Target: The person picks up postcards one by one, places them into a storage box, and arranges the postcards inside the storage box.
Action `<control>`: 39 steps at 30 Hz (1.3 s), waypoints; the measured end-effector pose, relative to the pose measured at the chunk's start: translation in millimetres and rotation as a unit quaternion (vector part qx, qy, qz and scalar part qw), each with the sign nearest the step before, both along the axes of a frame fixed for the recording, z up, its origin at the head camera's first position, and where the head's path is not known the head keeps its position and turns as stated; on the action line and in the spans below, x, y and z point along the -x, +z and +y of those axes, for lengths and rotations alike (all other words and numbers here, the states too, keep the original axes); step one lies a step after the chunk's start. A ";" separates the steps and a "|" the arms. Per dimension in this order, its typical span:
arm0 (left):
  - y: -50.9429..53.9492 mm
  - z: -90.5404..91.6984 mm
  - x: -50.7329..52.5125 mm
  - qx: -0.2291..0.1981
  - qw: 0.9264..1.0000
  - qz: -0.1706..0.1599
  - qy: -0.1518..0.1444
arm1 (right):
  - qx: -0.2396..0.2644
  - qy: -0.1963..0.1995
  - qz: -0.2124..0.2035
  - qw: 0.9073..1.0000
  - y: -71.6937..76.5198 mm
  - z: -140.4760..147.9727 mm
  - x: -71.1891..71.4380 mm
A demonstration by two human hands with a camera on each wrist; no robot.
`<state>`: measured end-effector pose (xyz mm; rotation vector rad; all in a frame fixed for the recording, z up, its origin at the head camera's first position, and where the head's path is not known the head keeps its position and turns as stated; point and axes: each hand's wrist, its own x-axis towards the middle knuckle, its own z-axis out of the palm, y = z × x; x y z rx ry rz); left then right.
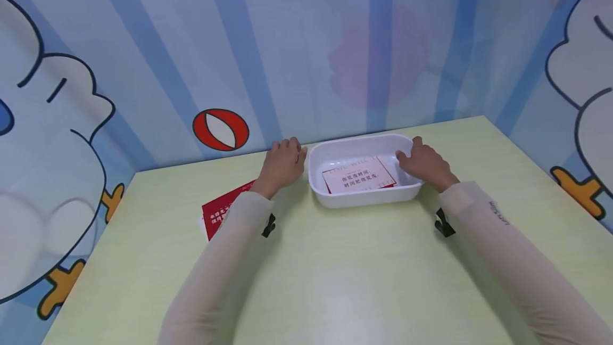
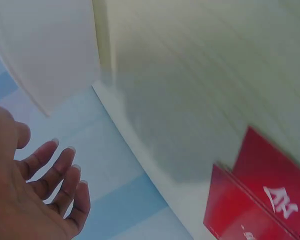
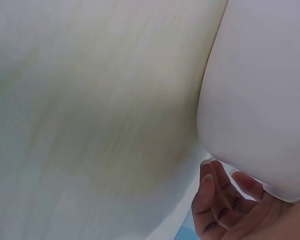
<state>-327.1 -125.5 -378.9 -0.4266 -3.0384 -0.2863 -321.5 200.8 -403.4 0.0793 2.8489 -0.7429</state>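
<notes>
A white tray (image 1: 366,199) stands near the back of the table; a pale card (image 1: 356,174) with red edges beneath it lies inside. At the tray's right end, my right hand (image 1: 426,164) grips the rim, thumb over the inside and fingers outside. The right wrist view has that hand (image 3: 235,210) curled at the corner of the tray (image 3: 255,95). My left hand (image 1: 282,166) is just left of the tray, holding nothing. In the left wrist view its fingers (image 2: 55,182) are loosely bent, apart from the tray (image 2: 47,45).
Red cards (image 1: 225,209) with white writing lie on the table (image 1: 335,270) at the left, partly hidden by my left sleeve; they also show in the left wrist view (image 2: 260,190). A blue striped backdrop (image 1: 306,57) rises behind the table's back edge.
</notes>
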 end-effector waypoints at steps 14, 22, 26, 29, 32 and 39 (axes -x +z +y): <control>-2.5 -35.4 -9.9 -0.003 0.999 -0.039 0.004 | -0.003 0.004 0.004 1.000 4.3 2.3 -0.3; -10.5 -53.7 -13.2 0.007 0.997 -0.080 0.011 | -0.002 0.001 0.003 1.000 4.9 -3.2 -0.2; -12.9 -62.8 -15.9 0.002 0.995 -0.098 0.020 | -0.001 0.004 0.007 1.000 4.8 -4.5 -2.4; -13.8 -68.2 -18.0 -0.001 0.994 -0.108 0.020 | -0.004 0.005 0.012 1.000 3.7 -4.1 -3.7; -13.3 -72.6 -19.2 0.003 0.993 -0.114 0.020 | -0.005 0.003 0.014 1.000 2.7 -3.9 -4.1; -7.2 -81.0 -23.7 0.012 0.994 -0.113 0.003 | -0.003 0.001 0.013 1.000 3.9 -3.2 -5.6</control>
